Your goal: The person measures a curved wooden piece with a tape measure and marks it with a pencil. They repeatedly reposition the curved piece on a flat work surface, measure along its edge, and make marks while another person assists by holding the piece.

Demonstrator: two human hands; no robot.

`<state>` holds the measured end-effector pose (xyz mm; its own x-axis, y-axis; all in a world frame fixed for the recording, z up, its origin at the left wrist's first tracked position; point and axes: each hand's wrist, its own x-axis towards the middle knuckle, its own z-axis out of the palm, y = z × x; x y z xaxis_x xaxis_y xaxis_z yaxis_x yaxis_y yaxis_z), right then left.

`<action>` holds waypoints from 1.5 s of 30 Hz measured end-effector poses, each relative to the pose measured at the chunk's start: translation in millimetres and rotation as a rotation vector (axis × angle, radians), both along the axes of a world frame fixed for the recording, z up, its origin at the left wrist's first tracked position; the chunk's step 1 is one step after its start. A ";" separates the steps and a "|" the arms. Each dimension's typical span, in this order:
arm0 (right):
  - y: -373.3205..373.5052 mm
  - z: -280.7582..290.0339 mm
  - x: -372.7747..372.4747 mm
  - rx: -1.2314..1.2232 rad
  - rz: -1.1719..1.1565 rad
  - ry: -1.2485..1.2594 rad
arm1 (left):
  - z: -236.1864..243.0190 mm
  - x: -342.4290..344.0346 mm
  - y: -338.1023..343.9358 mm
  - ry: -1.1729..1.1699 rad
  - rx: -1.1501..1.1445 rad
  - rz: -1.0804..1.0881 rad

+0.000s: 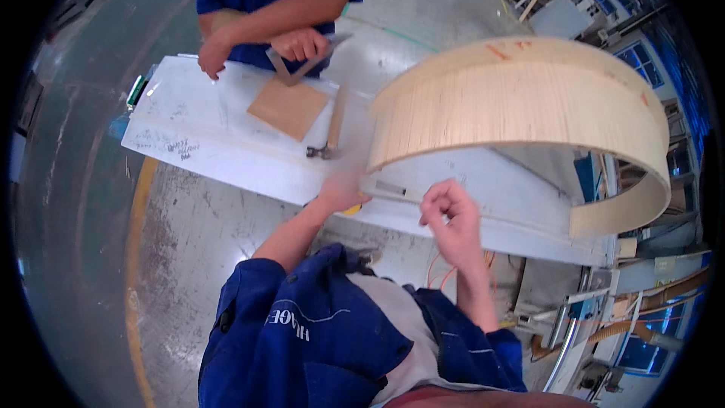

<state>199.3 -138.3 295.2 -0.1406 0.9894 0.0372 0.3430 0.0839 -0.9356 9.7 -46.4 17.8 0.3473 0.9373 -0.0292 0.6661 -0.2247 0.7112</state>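
Observation:
My left hand [341,190], partly smeared by motion, is at the near edge of the white worktable [249,170]. A small yellow object [353,209], perhaps a tape measure, shows under its fingers, mostly hidden. My right hand [455,215] is raised by the same edge, fingertips pinched together; what they hold, if anything, is too small to name. A thin grey strip [391,189] lies between the two hands. Beyond my left hand rests a hammer [335,121] with a wooden handle and dark head. To my right a large curved plywood hoop [521,98] stands on the table.
Across the table, a co-worker in blue holds a grey angled tool [291,75] above a square brown board [288,109]. Orange cables [445,276] run on the floor near my right arm. Machinery and a ribbed hose [604,330] stand at the right.

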 end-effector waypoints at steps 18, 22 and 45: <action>-6.5 51.8 -19.8 0.379 0.067 -0.176 | 11.4 0.9 2.8 -0.039 -0.124 -0.038; -33.5 89.7 -37.0 0.692 0.146 -0.121 | 12.2 -2.9 2.0 0.008 -0.115 -0.034; -2.4 51.2 -22.3 0.390 0.467 -0.581 | 22.1 0.6 4.5 -0.010 -0.145 -0.063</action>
<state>176.9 -140.7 346.4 -0.6351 0.7558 0.1597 0.6107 0.6179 -0.4952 10.4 -41.9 39.9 0.4063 0.8998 -0.1590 0.6466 -0.1601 0.7458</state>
